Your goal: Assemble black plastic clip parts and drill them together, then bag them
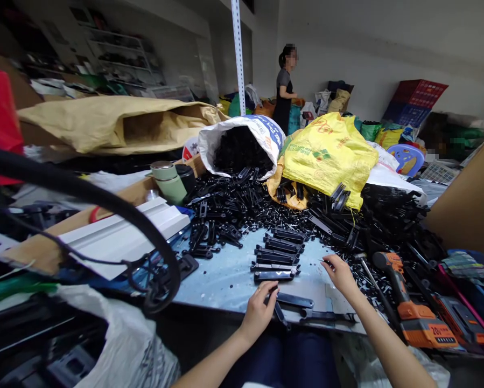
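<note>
My left hand (260,312) is closed at the front edge of the blue tabletop (225,275), its fingertips pinching a narrow black part (280,313) that hangs downward. To the right, my right hand (341,275) has thumb and forefinger pinched together. A tiny dark piece seems to show at their tips, too small to name. Between and beyond my hands lies a row of several long black parts (280,257), side by side. Close by my left hand, a flat black bar (294,300) rests near the table edge, with another dark bar (328,317) beside it.
Loose black parts (233,199) spill from a white sack (272,134). Beside it lies a yellow sack (330,153). An orange cordless drill (415,318) and a hammer (371,280) lie at right. A black hose (145,221) arches at left, near a green flask (169,183). A person (285,91) stands behind.
</note>
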A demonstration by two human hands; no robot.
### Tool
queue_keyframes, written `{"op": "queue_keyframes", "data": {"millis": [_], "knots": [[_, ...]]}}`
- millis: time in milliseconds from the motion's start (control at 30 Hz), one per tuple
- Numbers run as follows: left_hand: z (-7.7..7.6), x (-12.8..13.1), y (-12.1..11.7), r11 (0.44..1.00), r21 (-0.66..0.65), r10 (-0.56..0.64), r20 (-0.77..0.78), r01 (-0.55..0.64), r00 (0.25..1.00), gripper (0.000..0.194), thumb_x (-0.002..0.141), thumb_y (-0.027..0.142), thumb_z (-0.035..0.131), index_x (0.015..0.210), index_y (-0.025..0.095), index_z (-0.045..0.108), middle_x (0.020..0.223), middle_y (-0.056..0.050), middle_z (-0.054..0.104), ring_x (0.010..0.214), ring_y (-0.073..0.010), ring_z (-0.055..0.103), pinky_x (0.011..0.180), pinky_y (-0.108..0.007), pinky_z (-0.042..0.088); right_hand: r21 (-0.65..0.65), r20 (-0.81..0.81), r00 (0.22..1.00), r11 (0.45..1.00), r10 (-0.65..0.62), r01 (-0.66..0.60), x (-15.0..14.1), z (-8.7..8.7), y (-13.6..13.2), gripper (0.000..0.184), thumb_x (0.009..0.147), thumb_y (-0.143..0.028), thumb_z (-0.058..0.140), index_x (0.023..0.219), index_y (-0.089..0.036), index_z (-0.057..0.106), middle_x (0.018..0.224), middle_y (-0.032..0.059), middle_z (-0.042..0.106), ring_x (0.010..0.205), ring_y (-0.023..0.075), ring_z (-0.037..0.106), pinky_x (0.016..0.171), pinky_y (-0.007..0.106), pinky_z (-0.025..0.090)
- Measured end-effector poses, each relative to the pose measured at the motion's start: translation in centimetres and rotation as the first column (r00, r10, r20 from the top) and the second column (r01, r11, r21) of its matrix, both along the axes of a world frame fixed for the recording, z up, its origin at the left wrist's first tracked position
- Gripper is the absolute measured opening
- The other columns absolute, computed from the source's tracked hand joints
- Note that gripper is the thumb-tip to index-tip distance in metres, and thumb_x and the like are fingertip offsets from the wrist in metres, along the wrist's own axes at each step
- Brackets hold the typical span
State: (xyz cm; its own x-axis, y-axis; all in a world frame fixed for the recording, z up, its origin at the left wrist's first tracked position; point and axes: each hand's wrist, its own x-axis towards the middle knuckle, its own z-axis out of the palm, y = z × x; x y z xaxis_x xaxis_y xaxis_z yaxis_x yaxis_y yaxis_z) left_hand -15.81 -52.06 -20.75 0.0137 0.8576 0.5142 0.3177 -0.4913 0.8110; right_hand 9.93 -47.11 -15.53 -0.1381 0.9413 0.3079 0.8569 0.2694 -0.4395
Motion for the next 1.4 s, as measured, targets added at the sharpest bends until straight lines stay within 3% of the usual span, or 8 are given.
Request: {"op": "queue_keyframes", "data": {"millis": [333,500,633,800,1067,1400], "knots": [[-0.4,-0.7,0.0,0.995,0.072,0.067,-0.064,-0.062,0.996,0.020,0.088,0.025,0.044,0.098,0.018,0.061,0.089,-0.007,0.066,0.082,-0.0163,0.066,0.067,-0.025,0.057,-0.182,-0.075,0.997,0.983,-0.003,-0.011,-1.3,1.4,-3.4,0.017,0.080,-0.030,0.052,0.083,-0.019,0.065,0.077,0.0052,0.068,0.068,0.0172,0.063,0.066,0.027,0.050],[-0.3,-0.6,-0.3,0.982,0.154,0.126,-0.126,-0.106,0.984,0.019,0.089,0.020,0.043,0.098,0.018,0.059,0.088,-0.006,0.066,0.084,-0.0164,0.065,0.071,-0.027,0.057,-0.230,-0.095,0.995,0.973,-0.012,-0.010,-1.8,1.6,-4.1,0.016,0.078,-0.029,0.053,0.082,-0.019,0.065,0.080,0.0058,0.068,0.070,0.0170,0.063,0.068,0.027,0.049],[-0.2,-0.6,-0.6,0.961,0.272,0.108,-0.221,-0.045,0.969,0.021,0.089,0.016,0.041,0.099,0.019,0.059,0.088,-0.006,0.067,0.084,-0.0160,0.066,0.075,-0.029,0.057,-0.287,-0.117,0.993,0.958,-0.023,-0.012,-2.2,1.7,-4.5,0.016,0.078,-0.029,0.053,0.081,-0.019,0.064,0.077,0.0051,0.068,0.069,0.0168,0.063,0.068,0.027,0.049],[-0.6,-0.9,-0.6,0.929,0.367,0.174,-0.292,-0.058,0.941,0.022,0.089,0.016,0.043,0.104,0.018,0.059,0.090,-0.007,0.069,0.086,-0.0177,0.067,0.076,-0.031,0.057,-0.279,-0.142,0.990,0.960,-0.009,-0.031,-2.6,1.8,-4.9,0.016,0.077,-0.027,0.052,0.083,-0.019,0.064,0.081,0.0056,0.069,0.073,0.0176,0.064,0.070,0.028,0.050],[-0.3,-1.6,0.7,0.893,0.446,0.087,-0.306,0.062,0.948,0.023,0.088,0.014,0.044,0.101,0.018,0.062,0.087,-0.007,0.071,0.080,-0.0168,0.068,0.071,-0.028,0.058,-0.276,-0.162,0.986,0.958,0.028,-0.072,-3.6,2.4,-5.2,0.015,0.078,-0.025,0.050,0.083,-0.022,0.064,0.079,0.0036,0.069,0.070,0.0178,0.064,0.068,0.029,0.050],[-0.3,-2.5,1.0,0.902,0.388,-0.062,-0.314,0.188,0.947,0.022,0.089,0.015,0.043,0.100,0.019,0.063,0.088,-0.007,0.071,0.082,-0.0163,0.068,0.073,-0.029,0.058,-0.289,-0.169,0.985,0.954,0.034,-0.082,-4.2,2.5,-5.7,0.012,0.079,-0.027,0.051,0.083,-0.022,0.061,0.069,0.0010,0.066,0.064,0.0155,0.061,0.062,0.026,0.048]]}}
